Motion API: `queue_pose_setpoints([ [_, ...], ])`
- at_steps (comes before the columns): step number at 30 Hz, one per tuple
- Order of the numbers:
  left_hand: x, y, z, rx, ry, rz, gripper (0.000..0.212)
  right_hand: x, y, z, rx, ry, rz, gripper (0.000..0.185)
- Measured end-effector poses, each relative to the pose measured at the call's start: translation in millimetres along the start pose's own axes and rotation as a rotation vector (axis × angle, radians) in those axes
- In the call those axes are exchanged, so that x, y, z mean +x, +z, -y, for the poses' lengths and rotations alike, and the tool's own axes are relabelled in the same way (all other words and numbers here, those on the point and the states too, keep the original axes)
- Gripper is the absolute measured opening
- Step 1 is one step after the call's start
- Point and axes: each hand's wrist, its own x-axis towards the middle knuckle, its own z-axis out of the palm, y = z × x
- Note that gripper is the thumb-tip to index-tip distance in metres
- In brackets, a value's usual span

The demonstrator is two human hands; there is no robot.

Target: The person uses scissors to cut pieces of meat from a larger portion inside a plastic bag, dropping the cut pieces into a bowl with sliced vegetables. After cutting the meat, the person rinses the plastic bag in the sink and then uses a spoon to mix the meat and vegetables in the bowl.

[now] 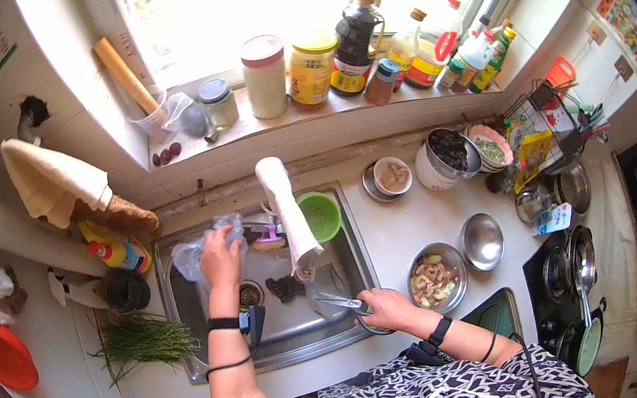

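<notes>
My left hand [221, 260] is on a crumpled clear plastic bag [188, 260] over the left part of the stainless steel sink [297, 348]; its fingers are bent against the plastic. At the sink's right front edge, my right hand [388, 309] grips a pair of scissors [339, 300] by the handles, blades pointing left over the basin. Beneath the blades lies a flat clear piece of plastic [329, 286]. A dark scrubber or rag [286, 288] rests on the basin floor near the drain [250, 294]. The cloth-wrapped faucet [286, 209] reaches over the sink, beside a green bowl [321, 216].
Green stalks [146, 340] lie left of the sink. On the right stand a metal bowl of chopped food [436, 277], an empty steel bowl [482, 242] and a small white bowl [393, 175]. Jars and bottles [315, 68] line the windowsill. A gas stove [551, 288] is far right.
</notes>
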Motion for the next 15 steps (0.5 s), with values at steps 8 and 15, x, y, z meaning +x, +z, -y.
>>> queue_pose_setpoints([
  [8,-22,-39,-7,-0.134,-0.044,-0.118,0.027,-18,1,-21,0.013,-0.058,-0.014,0.042],
  [15,-62,-57,-2,-0.179,-0.166,-0.226,0.027,-31,-3,-19,0.122,-0.25,-0.116,0.044],
])
